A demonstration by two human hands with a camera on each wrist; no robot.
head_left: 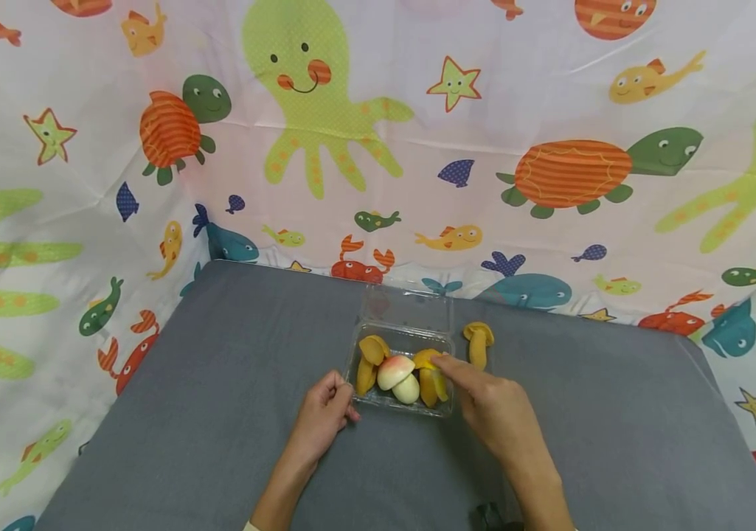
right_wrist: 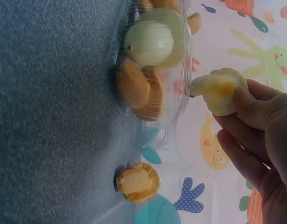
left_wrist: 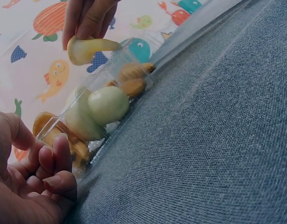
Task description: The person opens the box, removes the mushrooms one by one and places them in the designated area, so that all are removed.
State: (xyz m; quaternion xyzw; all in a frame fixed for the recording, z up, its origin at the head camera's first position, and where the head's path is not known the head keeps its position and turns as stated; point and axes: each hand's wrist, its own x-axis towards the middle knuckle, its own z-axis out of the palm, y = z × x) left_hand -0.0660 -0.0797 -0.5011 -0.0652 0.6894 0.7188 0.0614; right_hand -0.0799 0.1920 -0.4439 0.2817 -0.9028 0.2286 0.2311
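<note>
A clear plastic box (head_left: 411, 409) with its lid swung back holds toy mushrooms. Among them a plump red-and-cream mushroom (head_left: 396, 372) lies in the middle, a tan mushroom (head_left: 366, 375) at the left end and a brown mushroom (head_left: 428, 389) at the right. My left hand (head_left: 326, 409) pinches the box's near left rim between thumb and forefinger, its other fingers curled. Over the right end, my right hand (head_left: 500, 413) pinches a yellow mushroom (right_wrist: 220, 91) by its cap, the stem pointing to the box. In the left wrist view this mushroom appears above the box wall.
Another tan mushroom (head_left: 479, 345) lies on the grey cloth (head_left: 251, 354) just right of the box. The transparent lid (head_left: 411, 306) leans toward the printed curtain (head_left: 378, 147) behind. A small dark object (head_left: 489, 516) shows at the near edge beside my right forearm.
</note>
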